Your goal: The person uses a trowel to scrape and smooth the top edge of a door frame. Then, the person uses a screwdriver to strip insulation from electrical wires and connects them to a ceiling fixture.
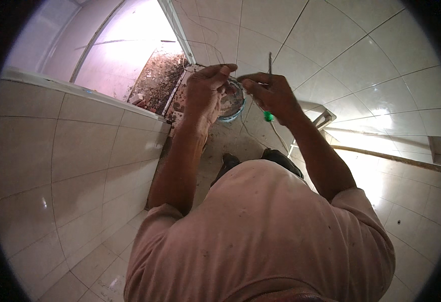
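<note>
My left hand (206, 93) is raised with thumb and fingers pinched together. Down to its fingertips runs a thin wire (215, 49), which it seems to pinch. Close beside it, my right hand (275, 95) is closed around a screwdriver (269, 63). The metal shaft points up past the knuckles, and the green handle (268, 116) shows below the palm. Thumb and forefinger of the right hand are pressed together toward the left hand; whether they also hold the wire cannot be made out. Beneath both hands stands a round bucket (233, 118) with a bluish rim, partly hidden.
Tiled walls (351, 60) rise ahead and to the right. A low tiled wall (79, 141) with a pale ledge is at the left. Beyond a white frame (177, 32) lies rubble (155, 75). A pale metal stand (324, 118) is near my right forearm. Cable crosses the floor.
</note>
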{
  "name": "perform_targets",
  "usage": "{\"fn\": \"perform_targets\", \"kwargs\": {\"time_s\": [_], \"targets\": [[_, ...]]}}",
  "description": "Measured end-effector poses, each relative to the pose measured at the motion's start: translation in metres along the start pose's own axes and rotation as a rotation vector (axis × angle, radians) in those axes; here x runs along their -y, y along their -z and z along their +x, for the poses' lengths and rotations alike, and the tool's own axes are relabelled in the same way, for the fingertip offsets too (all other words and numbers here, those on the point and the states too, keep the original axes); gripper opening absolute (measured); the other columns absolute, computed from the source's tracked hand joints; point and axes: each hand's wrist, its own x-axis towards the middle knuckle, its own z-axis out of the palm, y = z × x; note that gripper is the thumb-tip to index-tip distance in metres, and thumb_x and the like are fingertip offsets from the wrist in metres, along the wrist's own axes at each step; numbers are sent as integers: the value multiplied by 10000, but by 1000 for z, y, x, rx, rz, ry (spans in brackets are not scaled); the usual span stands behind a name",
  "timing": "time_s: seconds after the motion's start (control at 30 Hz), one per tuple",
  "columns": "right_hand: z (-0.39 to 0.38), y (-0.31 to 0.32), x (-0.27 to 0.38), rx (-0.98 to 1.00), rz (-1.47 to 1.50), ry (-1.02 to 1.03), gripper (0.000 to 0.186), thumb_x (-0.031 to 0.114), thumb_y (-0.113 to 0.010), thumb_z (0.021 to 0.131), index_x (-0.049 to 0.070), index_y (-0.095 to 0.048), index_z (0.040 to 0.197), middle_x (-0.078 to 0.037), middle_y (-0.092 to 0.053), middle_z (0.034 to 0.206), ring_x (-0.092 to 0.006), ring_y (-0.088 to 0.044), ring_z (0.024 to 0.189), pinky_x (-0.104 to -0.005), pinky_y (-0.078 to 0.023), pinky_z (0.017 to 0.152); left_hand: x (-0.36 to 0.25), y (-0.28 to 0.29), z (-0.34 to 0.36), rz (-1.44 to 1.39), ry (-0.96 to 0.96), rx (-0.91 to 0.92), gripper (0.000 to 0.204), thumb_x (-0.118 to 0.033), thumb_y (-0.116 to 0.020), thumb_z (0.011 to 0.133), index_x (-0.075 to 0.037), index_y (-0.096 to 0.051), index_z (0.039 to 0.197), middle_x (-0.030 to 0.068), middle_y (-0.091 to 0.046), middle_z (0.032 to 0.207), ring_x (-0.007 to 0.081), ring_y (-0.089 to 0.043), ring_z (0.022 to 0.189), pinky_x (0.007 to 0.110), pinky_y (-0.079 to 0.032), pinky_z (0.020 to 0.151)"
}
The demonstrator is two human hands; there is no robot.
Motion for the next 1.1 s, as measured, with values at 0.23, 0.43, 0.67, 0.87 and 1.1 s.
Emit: {"fn": "perform_targets", "kwargs": {"time_s": [0.23,0.43,0.67,0.87,1.1], "targets": [[30,-25,-5,83,61,26,203,225,-681,952,23,-668,949,-1,-611,721,-59,-457,530,-218,-339,463,7,12,-12,15,-84,-68,216,-113,-625,970,74,-674,1068,135,-695,916,157,-649,743,370,-612,752],[43,-5,-10,69,528,-84,152,255,-584,1009,107,-556,984,22,-538,712,-78,-462,528,-235,-376,455,-5,48,-23,-300,-130,-388,145,-99,-604,958,18,-649,1032,41,-556,780,145,-529,635,333,-550,684],[81,94,-1,149,127,43,204,290,-562,996,88,-552,965,10,-475,616,-94,-401,463,-280,-325,418,-28,95,-39,-94,-53,-221,112,-75,-562,983,-26,-634,912,9,-514,721,92,-427,592,254,-342,456],[91,70,19,142,458,104,246,321,-653,959,98,-551,970,54,-381,609,-77,-340,460,-246,-274,405,-20,20,5,-298,-217,-419,100,-64,-561,961,-19,-618,892,8,-503,697,110,-414,527,246,-346,440],[128,154,-5,151,622,28,114,184,-586,955,124,-540,870,9,-440,607,-110,-421,487,-273,-324,418,-9,102,10,-247,-229,-245,123,-116,-646,924,-53,-572,849,6,-521,720,151,-548,598,293,-487,467]]}}
